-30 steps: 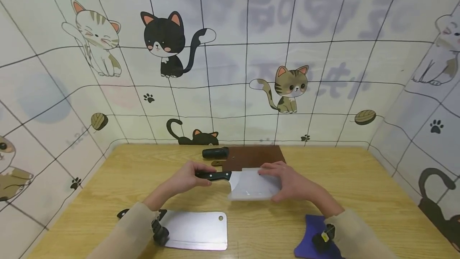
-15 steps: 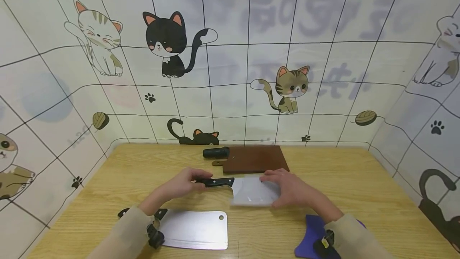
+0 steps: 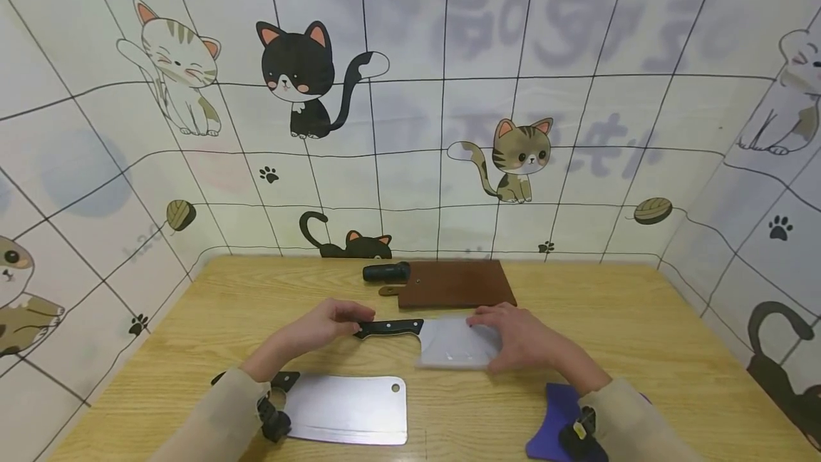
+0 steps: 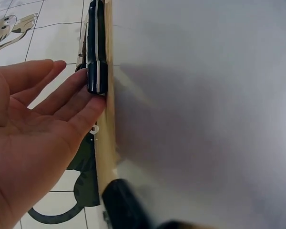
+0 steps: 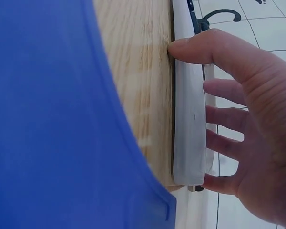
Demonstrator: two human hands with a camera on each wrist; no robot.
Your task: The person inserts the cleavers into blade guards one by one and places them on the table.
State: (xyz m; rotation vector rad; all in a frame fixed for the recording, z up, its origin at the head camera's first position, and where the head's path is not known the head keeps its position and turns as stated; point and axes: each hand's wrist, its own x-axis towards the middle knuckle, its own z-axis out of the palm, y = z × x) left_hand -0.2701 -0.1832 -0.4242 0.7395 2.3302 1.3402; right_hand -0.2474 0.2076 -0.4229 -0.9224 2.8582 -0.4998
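Note:
A cleaver (image 3: 388, 328) with a black riveted handle lies across the middle of the table, its blade inside a white cover (image 3: 449, 344). My right hand (image 3: 522, 339) holds the covered end, thumb at the near side and fingers at the far side. In the right wrist view the white cover (image 5: 190, 119) appears edge-on between thumb and fingers. My left hand (image 3: 323, 330) is at the butt of the handle, its fingers loosely bent. The left wrist view has those fingertips right at the end of the black handle (image 4: 97, 52).
A second cleaver (image 3: 349, 412), bare-bladed, lies in front, its handle partly behind my left sleeve. At the back are a brown cutting board (image 3: 455, 284) and a black cylindrical object (image 3: 385, 273). A blue-purple flat piece (image 3: 550, 426) lies under my right forearm. A patterned wall (image 3: 410, 177) borders the table.
The covered cleaver has come down and nearer to me, then shifted slightly right with my right hand. My left hand has let go of the handle and drawn slightly left.

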